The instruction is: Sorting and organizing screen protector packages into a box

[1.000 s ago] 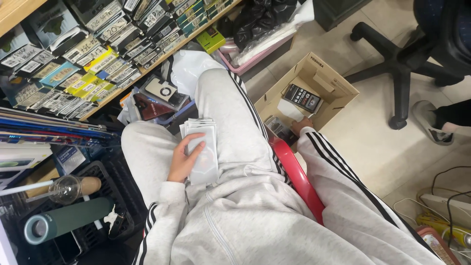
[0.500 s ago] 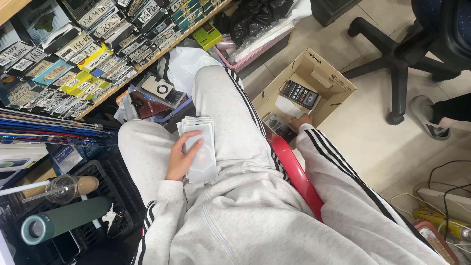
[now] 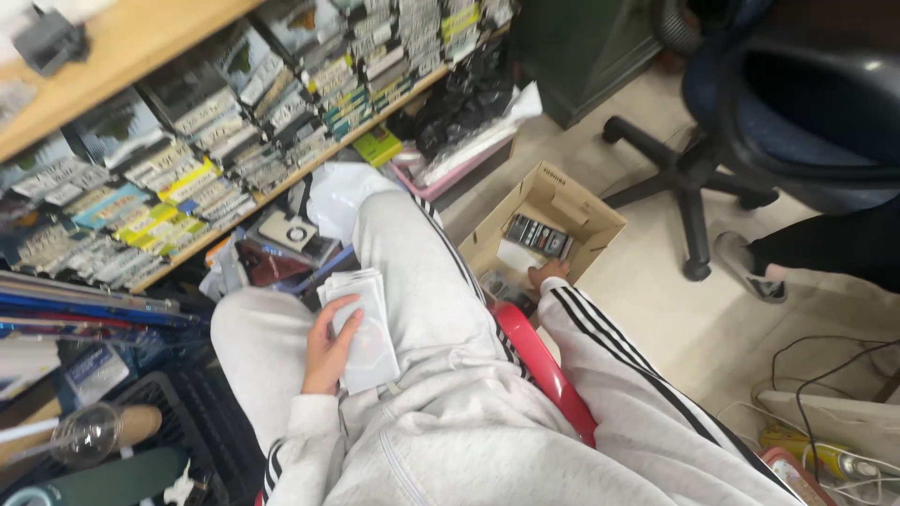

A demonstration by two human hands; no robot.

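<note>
On lap, left hand (image 3: 328, 351) holding white packets (image 3: 361, 328), cardboard box (image 3: 544, 230) beside.

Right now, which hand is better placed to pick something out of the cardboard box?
Probably the right hand: it already reaches into the cardboard box by the dark packet. The left hand holds white packets on the lap.

One cardboard box (image 3: 544, 223), one office chair (image 3: 750, 112), one red stool (image 3: 544, 370), two hands.
</note>
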